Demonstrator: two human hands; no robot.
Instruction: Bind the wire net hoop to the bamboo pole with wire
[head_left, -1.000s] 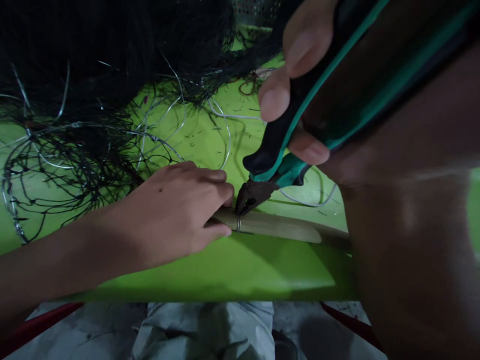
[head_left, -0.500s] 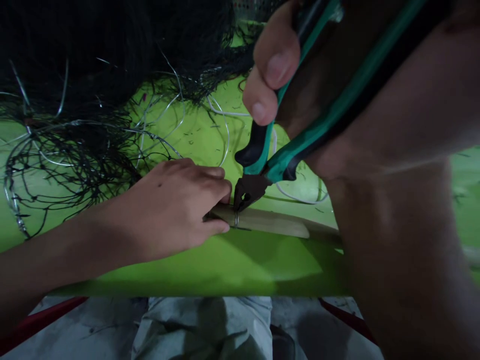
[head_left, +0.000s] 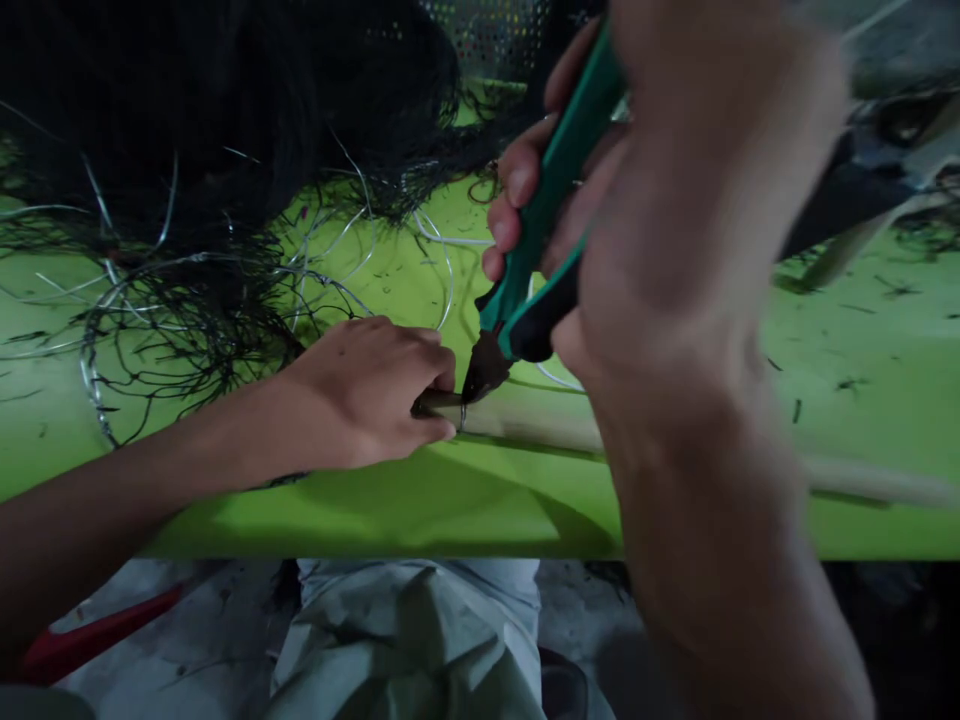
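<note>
My left hand [head_left: 375, 395] is closed around the end of a pale wooden pole [head_left: 532, 420] lying along the green table [head_left: 480, 500]. Just beyond its fingertips, a thin metal wire [head_left: 463, 417] loops round the pole. My right hand [head_left: 637, 200] grips a pair of pliers [head_left: 536, 225] with green and black handles. Their dark jaws point down and touch the wire loop at the pole's upper side; whether they pinch the wire is too dark to make out. Part of the pole passes out of sight behind my right forearm.
A heap of black netting [head_left: 187, 130] covers the table's far left. Loose clear strands [head_left: 446, 270] curl out of it. A perforated basket [head_left: 487, 40] stands at the back. Dark scraps [head_left: 851, 385] lie on the right. Below the near edge is a red bar [head_left: 105, 630].
My right hand has turned over, swinging the pliers' handles steeper and closer together, while the jaws stay at the wire. The left hand keeps its hold on the pole. The view has shifted slightly.
</note>
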